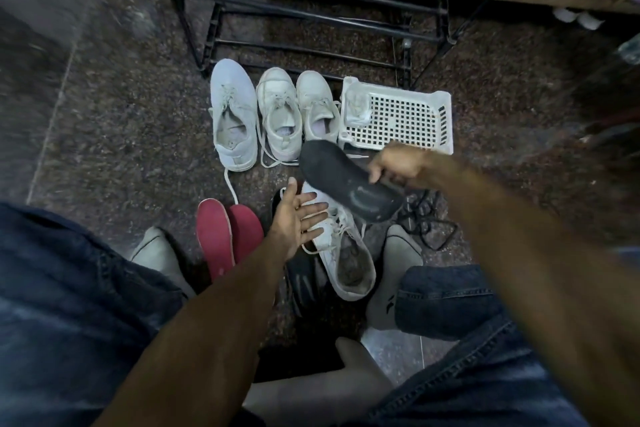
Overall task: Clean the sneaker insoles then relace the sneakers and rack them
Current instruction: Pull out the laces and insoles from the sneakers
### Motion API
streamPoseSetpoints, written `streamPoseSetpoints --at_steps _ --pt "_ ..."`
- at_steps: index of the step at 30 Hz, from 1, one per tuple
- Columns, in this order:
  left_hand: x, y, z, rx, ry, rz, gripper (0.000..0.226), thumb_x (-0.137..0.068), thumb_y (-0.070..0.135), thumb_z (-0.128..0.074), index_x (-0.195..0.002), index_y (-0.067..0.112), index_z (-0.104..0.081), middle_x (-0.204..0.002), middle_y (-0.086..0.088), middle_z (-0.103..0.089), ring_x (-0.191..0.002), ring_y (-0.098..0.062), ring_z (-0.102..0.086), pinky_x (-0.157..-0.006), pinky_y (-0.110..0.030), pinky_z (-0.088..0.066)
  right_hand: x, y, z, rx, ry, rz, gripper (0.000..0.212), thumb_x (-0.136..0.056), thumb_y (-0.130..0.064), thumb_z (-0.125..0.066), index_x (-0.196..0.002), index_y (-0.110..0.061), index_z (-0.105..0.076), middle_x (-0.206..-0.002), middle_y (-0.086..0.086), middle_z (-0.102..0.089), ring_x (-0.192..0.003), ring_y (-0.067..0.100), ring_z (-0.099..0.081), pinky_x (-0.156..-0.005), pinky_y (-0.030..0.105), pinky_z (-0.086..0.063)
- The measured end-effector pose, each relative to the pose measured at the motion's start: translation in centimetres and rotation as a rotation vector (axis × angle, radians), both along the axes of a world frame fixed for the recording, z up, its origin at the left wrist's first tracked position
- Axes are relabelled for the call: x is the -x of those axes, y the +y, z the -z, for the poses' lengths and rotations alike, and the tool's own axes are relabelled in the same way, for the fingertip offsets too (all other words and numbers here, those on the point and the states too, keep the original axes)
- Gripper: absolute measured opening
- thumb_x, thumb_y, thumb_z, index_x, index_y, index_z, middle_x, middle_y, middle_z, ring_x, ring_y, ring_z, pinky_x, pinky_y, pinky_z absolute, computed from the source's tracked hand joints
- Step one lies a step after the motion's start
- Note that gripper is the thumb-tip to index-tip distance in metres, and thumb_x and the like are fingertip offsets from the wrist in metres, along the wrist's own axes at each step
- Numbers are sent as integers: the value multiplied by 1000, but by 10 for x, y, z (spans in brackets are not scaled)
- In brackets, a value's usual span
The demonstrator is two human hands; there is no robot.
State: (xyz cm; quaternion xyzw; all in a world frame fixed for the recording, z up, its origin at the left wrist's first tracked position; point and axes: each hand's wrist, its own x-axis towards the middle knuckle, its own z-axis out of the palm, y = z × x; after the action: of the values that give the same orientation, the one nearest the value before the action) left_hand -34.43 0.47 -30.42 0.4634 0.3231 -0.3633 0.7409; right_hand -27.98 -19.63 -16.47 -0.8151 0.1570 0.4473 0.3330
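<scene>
My right hand [398,166] grips a black insole [346,180] by its heel end and holds it in the air above a white sneaker [343,253] that lies on the floor. My left hand [298,218] is open, palm up, fingers spread, just under the insole's toe end and over that sneaker's laces. Three white sneakers [277,114] stand side by side in front of the black shoe rack [311,3]. Two red insoles [225,236] lie on the floor to the left. Another black insole [304,281] lies partly under my left arm.
A white perforated plastic basket [408,114] with a crumpled cloth [356,107] in it sits right of the sneakers. Black laces [426,218] lie tangled on the floor at the right. My socked feet [398,270] and jeans-clad knees frame the spot. The floor is dark speckled stone.
</scene>
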Motion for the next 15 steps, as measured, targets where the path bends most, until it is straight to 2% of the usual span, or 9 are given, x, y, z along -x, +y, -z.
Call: streamPoseSetpoints --at_steps 2,3,5,6,8,10,11,13,15 --pt "2 -2 -1 -3 -8 -95 47 -94 55 -47 -115 16 -61 -113 -9 -69 -101 -27 -65 -93 -43 -50 27 25 29 -21 92 -39 8 -86 -6 -56 -85 -2 -63 -68 14 -61 -46 19 -53 -49 25 -42" --pt "3 -2 0 -72 -29 -113 31 -95 38 -55 -108 12 -63 -112 -14 -69 -93 -28 -66 -87 -41 -52 39 35 44 -39 145 -49 11 -88 -10 -57 -89 -1 -64 -67 13 -64 -47 19 -56 -49 25 -45" --pt "4 2 8 -321 -60 -96 5 -89 6 -59 -89 7 -64 -102 -22 -68 -69 -27 -65 -69 -37 -54 56 47 72 -49 180 -16 18 -88 -17 -58 -91 -1 -66 -70 11 -68 -53 20 -61 -53 28 -50" --pt "5 8 13 -419 -66 -88 9 -87 -2 -58 -86 5 -63 -92 -22 -68 -59 -24 -63 -60 -33 -54 61 48 83 -13 136 5 21 -86 -22 -59 -88 -3 -67 -74 11 -69 -58 22 -63 -56 30 -51" --pt "8 17 15 -467 -58 -99 12 -86 -5 -55 -90 3 -62 -82 -16 -65 -53 -20 -61 -52 -28 -52 70 44 98 207 -25 -68 23 -80 -34 -60 -84 -12 -63 -93 13 -69 -80 29 -66 -70 34 -53" --pt "9 25 20 -459 -8 -86 18 -86 -2 -53 -100 7 -60 -88 -14 -64 -63 -22 -60 -58 -29 -50 80 38 105 411 -69 -162 35 -80 -42 -63 -103 -16 -60 -114 10 -62 -104 32 -62 -83 36 -49" --pt "10 29 24 -455 18 -82 21 -86 0 -53 -104 9 -59 -93 -14 -65 -67 -22 -60 -60 -29 -49 86 36 112 446 -35 -181 45 -80 -45 -65 -114 -16 -57 -121 10 -60 -110 32 -59 -85 36 -47" --pt "10 34 30 -465 47 -84 19 -86 2 -53 -103 9 -59 -92 -12 -65 -68 -21 -60 -58 -29 -47 96 35 122 456 10 -203 51 -82 -44 -66 -122 -15 -52 -127 11 -59 -114 32 -58 -84 36 -45" --pt "10 37 28 -493 75 -96 9 -86 1 -54 -91 8 -59 -81 -9 -63 -64 -21 -58 -55 -28 -45 101 37 130 503 -30 -232 40 -90 -32 -60 -125 -15 -52 -129 12 -57 -116 32 -57 -84 35 -44"
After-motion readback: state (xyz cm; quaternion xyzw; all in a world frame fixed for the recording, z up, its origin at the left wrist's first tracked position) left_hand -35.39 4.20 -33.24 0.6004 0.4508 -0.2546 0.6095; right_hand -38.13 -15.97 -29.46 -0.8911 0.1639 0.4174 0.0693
